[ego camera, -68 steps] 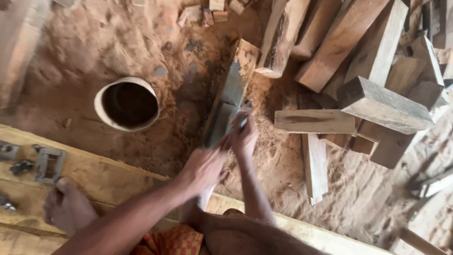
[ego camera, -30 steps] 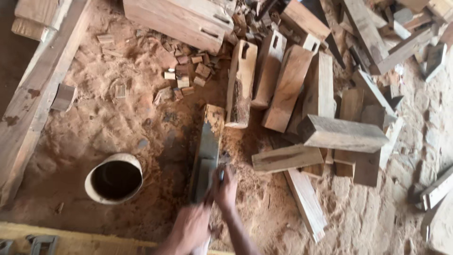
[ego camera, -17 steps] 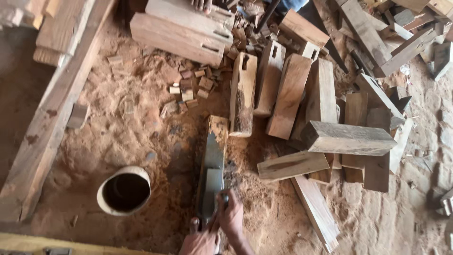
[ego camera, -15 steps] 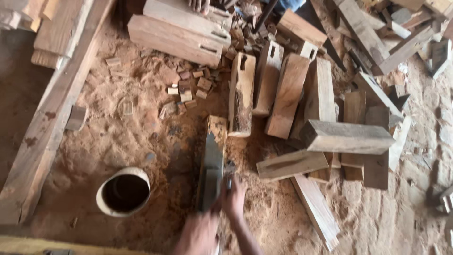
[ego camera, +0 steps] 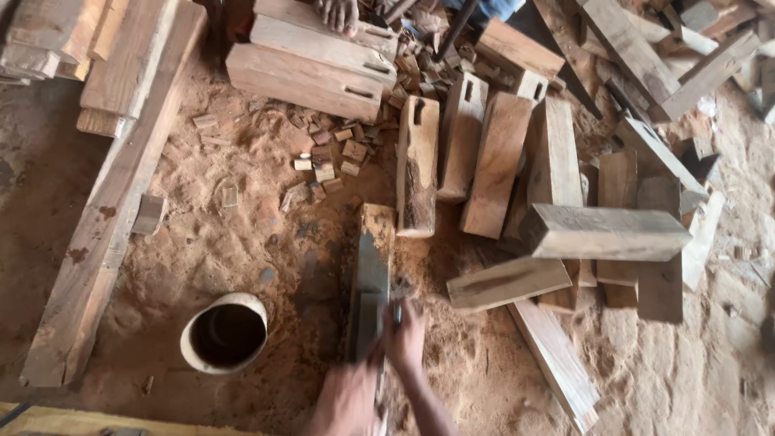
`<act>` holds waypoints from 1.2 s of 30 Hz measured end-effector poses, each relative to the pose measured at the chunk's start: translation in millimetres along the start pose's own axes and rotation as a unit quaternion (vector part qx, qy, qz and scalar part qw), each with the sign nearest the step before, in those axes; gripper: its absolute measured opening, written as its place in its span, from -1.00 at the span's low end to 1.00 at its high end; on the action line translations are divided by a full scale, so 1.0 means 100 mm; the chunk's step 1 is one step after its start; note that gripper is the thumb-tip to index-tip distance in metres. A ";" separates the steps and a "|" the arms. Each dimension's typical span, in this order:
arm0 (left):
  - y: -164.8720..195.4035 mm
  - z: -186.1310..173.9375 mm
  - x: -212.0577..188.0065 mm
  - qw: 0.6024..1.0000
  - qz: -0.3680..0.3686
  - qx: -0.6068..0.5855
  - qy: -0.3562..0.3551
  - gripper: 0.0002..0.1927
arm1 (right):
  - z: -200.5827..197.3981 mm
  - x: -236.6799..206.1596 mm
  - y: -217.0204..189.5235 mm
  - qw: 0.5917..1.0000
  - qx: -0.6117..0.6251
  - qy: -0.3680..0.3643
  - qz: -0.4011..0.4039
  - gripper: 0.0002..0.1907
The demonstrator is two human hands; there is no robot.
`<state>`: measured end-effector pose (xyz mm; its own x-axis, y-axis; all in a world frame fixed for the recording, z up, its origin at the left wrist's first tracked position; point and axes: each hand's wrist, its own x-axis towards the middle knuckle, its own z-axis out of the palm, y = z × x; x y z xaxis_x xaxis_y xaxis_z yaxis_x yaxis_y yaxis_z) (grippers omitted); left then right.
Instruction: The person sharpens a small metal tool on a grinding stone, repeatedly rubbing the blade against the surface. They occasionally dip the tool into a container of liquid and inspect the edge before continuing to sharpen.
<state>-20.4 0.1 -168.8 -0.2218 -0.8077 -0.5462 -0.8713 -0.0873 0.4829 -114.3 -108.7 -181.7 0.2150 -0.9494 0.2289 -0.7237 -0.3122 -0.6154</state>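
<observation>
— Hands? 
— Right hand (ego camera: pixel 404 333) and blurred left hand (ego camera: pixel 349 397) both clasp a grey plank (ego camera: pixel 370 278) lying on sawdust.
— Containers?
— A white pot (ego camera: pixel 224 333), left of it, looks dark and empty.

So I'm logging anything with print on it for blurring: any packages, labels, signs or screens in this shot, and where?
None in view: only bare wood blocks, planks, sawdust and a round white pot on the ground at lower left.
</observation>
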 end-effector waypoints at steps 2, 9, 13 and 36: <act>-0.03 -0.37 0.19 0.998 -0.007 0.010 -0.066 -0.22 | 0.03 0.36 -0.05 0.982 0.075 -0.069 0.158 -0.85; 0.13 -0.48 -0.53 0.990 0.056 -0.130 0.027 0.10 | -0.45 -0.18 -0.49 0.992 0.073 -0.073 0.073 -0.92; 0.20 -0.27 -0.55 0.988 -0.013 -0.075 -0.133 -0.26 | -0.42 -0.25 -0.45 0.982 0.050 -0.132 0.128 -0.93; 0.10 -0.62 -0.06 0.999 0.031 0.033 -0.003 -0.13 | -0.07 0.34 -0.04 0.985 0.140 -0.081 0.056 -0.92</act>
<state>-0.6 -31.9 -118.2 -0.2787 -0.8066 -0.5213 -0.8831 0.0019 0.4691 -108.6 -139.3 -166.2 0.2615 -0.9645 0.0382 -0.5438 -0.1799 -0.8197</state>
